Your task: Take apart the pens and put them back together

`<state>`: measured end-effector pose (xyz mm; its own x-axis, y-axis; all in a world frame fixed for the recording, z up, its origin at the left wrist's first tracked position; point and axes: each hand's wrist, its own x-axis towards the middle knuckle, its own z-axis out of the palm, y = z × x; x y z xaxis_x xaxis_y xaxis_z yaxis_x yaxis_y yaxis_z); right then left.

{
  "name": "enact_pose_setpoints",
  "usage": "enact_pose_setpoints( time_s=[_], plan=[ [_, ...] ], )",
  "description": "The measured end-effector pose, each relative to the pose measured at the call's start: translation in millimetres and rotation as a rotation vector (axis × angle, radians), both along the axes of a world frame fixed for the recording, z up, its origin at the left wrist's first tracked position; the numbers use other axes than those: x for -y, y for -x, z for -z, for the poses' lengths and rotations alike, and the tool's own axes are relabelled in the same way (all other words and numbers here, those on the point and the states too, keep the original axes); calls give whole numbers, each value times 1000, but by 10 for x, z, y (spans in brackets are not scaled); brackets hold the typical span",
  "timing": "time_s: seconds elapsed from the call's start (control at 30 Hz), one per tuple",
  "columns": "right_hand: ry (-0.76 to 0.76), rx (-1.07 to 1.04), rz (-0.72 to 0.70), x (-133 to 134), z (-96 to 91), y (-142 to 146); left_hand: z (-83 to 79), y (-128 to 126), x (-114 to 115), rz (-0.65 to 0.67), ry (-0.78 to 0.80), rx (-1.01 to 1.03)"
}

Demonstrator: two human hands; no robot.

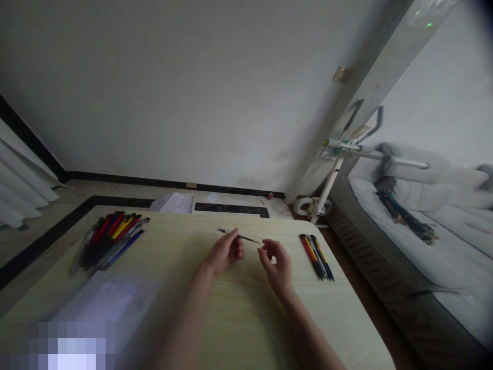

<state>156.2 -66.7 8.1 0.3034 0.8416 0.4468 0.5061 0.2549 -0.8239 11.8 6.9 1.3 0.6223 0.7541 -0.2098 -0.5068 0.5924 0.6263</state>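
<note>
Above the middle of the table, my left hand (227, 252) pinches a slim dark pen (248, 238) between thumb and fingers. Its thin tip points right, and its other end sticks out to the left of the hand. Just past that tip is my right hand (278, 263), thumb and forefinger curled together in a pinch. Whether something small sits between those fingertips I cannot make out. A small row of pens (316, 257), red, yellow, clear and black, lies to the right of my right hand. On the left lies a big pile of mixed pens (111, 239).
The pale wooden table (177, 288) has a rounded far right corner. A blurred whitish sheet (111, 298) lies at its near left. Beyond the far edge, a box with papers (175, 203) rests on the floor. A bed (431, 246) and white exercise equipment (327, 187) stand at right.
</note>
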Motion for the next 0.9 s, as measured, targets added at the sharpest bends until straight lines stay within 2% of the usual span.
enact_pose_setpoints(
  time_s=[0.27,0.53,0.9],
  plan=[
    [4,12,13,1,20,-87,-27,-47,16,-2,-41,-60],
    [-11,39,-11,6,10,-95,12,-68,4,23,-97,-94],
    [-7,61,-24,5,3,-95,-9,-71,10,26,-72,-118]
  ],
)
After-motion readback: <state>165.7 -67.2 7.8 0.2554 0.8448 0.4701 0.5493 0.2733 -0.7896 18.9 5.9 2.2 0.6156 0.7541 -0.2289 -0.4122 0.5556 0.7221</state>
